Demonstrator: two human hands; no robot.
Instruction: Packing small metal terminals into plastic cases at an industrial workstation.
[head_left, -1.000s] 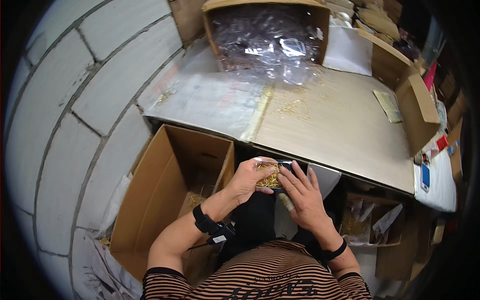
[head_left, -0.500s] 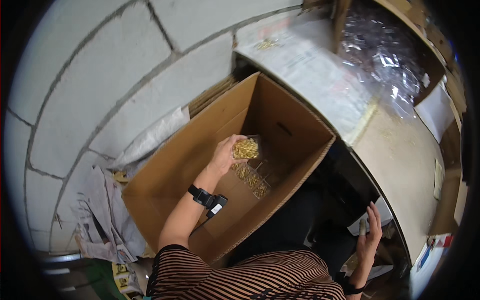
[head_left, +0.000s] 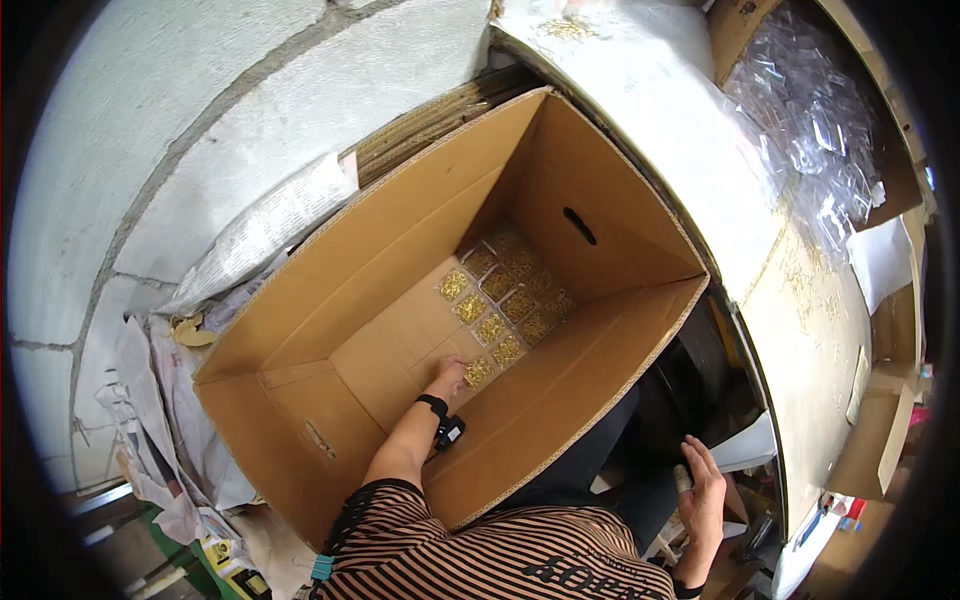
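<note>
My left hand [head_left: 449, 373] reaches down into a deep cardboard box [head_left: 420, 200]. Its fingers close on the side of a small clear plastic box [head_left: 480, 373] full of gold-coloured metal pieces, low at the bottom. Beside it lie rows of similar clear boxes [head_left: 490, 328], several of them, packed toward the far right corner. What exactly the small gold pieces are is too fine to make out. Outside the carton, at the lower right, my right hand [head_left: 704, 492] hangs open and holds nothing; its thumb wears a pale wrap.
Right of the carton runs a worktable [head_left: 770, 270] with scattered gold bits. A heap of clear plastic boxes or lids [head_left: 815, 135] sits on its far side. Folded cardboard [head_left: 440, 125] and a pale sack [head_left: 270, 235] lie between carton and block wall [head_left: 260, 130].
My left hand has lowered the filled clear box to the carton's bottom, at the near end of a row. The view has shifted, showing more of the carton. My right hand stays outside, open.
</note>
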